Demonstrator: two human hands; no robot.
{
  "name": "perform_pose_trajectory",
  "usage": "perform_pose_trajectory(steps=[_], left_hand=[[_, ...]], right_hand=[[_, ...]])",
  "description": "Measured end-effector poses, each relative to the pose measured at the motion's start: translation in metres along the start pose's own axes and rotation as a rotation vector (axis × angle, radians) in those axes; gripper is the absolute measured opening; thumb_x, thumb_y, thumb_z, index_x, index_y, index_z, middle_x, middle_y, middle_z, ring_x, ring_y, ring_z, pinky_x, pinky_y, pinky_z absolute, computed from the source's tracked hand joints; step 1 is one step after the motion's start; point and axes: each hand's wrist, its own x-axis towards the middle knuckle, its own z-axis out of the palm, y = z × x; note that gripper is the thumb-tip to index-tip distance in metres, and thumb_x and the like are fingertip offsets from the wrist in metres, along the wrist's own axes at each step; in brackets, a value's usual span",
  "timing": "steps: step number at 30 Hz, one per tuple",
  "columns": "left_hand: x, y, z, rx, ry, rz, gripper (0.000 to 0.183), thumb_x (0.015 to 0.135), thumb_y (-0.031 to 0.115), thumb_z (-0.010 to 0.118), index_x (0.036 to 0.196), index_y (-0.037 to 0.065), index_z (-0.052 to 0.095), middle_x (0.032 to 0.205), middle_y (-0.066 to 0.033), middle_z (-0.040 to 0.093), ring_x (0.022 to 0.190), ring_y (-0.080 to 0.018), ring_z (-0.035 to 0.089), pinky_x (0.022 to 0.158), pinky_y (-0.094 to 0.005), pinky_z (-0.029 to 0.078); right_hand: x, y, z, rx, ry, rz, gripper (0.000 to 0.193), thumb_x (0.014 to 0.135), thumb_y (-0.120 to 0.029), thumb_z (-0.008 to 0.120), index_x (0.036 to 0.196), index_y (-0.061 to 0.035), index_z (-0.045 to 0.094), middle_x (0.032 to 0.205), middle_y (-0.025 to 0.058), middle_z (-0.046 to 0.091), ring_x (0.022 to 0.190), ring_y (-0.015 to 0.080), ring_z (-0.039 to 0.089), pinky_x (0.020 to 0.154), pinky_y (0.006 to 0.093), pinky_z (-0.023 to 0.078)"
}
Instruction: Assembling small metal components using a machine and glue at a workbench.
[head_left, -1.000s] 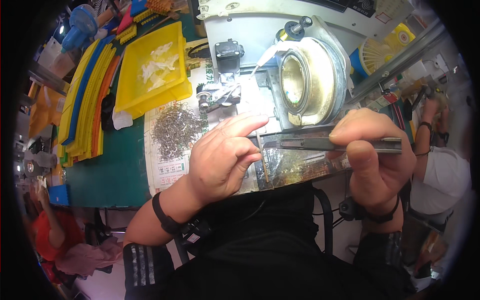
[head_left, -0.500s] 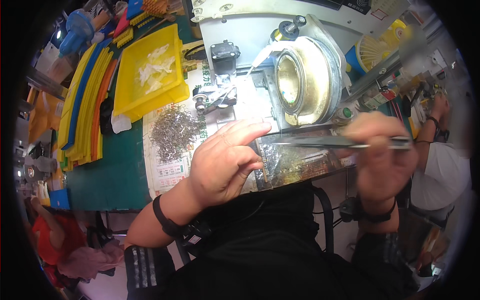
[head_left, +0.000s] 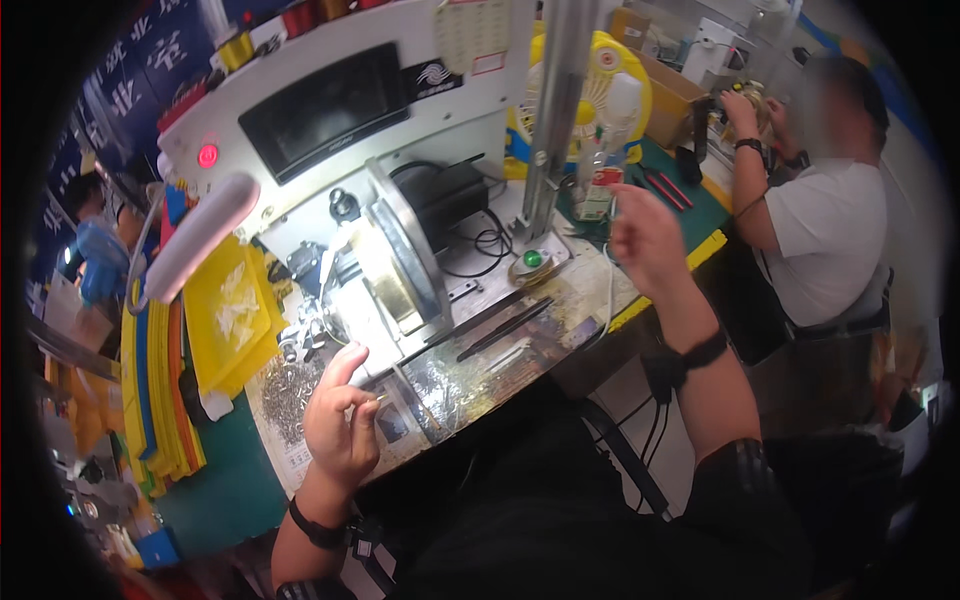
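Note:
My left hand is over the near edge of the bench, in front of a bright ring-shaped machine part. Its thumb and a finger pinch a small gold-coloured piece, too small to identify; the index finger points up. My right hand is raised at the bench's right side, beside a clear bottle with a red and white label. Its fingers are half bent and somewhat blurred, with nothing visible in them. Dark tweezers lie on the worktop. A pile of small metal parts lies left of my left hand.
A yellow tray and stacked yellow, blue and orange trays stand at left. Behind the ring part rises a machine panel with a dark screen. A pink-white lamp hangs at left. At right sits a co-worker in white.
My right hand has let go of the tweezers and moved up and away to the right. My left hand keeps its pinch. The view has tilted up, showing more of the machine.

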Motion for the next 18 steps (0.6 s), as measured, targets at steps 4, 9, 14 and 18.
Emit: perform_pose_trajectory(steps=[4, 9, 14, 18], left_hand=[[-0.001, 0.012, -0.01, 0.008, -0.058, 0.0, 0.021, 0.102, 0.017, 0.057, 0.093, -0.001, 0.054, 0.133, -0.0317, 0.058, 0.129, -0.0401, 0.055, 0.112, -0.0476, 0.039], [-0.006, 0.031, -0.034, 0.006, 0.043, -0.098, 0.022, 0.102, 0.019, 0.058, 0.092, 0.0, 0.052, 0.135, -0.0303, 0.056, 0.132, -0.0373, 0.052, 0.114, -0.0474, 0.034], [0.004, 0.045, -0.034, 0.003, 0.024, -0.112, 0.027, 0.101, 0.024, 0.06, 0.091, 0.001, 0.051, 0.136, -0.0296, 0.056, 0.134, -0.0377, 0.05, 0.116, -0.0481, 0.031], [0.008, 0.053, -0.027, -0.049, 0.015, -0.115, 0.025, 0.101, 0.023, 0.059, 0.091, 0.002, 0.05, 0.135, -0.0296, 0.057, 0.134, -0.0387, 0.05, 0.116, -0.0491, 0.032]], right_hand=[[0.015, -0.007, 0.013, -0.167, -0.273, 0.259, 0.024, 0.099, -0.024, 0.063, 0.108, -0.0022, 0.064, 0.073, 0.0048, 0.066, 0.055, 0.0111, 0.06, 0.048, 0.0239, 0.044], [0.027, -0.057, -0.007, 0.637, -0.539, -0.008, 0.021, 0.102, -0.021, 0.059, 0.102, -0.0009, 0.066, 0.07, 0.0026, 0.063, 0.054, 0.0113, 0.058, 0.052, 0.0243, 0.048], [0.037, -0.02, 0.005, -0.073, -0.124, 0.08, 0.027, 0.098, -0.026, 0.065, 0.115, -0.0045, 0.06, 0.074, 0.0042, 0.064, 0.052, 0.0116, 0.057, 0.045, 0.0239, 0.044], [0.032, 0.004, 0.019, -0.113, -0.178, 0.32, 0.025, 0.096, -0.026, 0.068, 0.109, -0.005, 0.063, 0.075, 0.004, 0.066, 0.055, 0.0115, 0.06, 0.047, 0.0235, 0.046]])
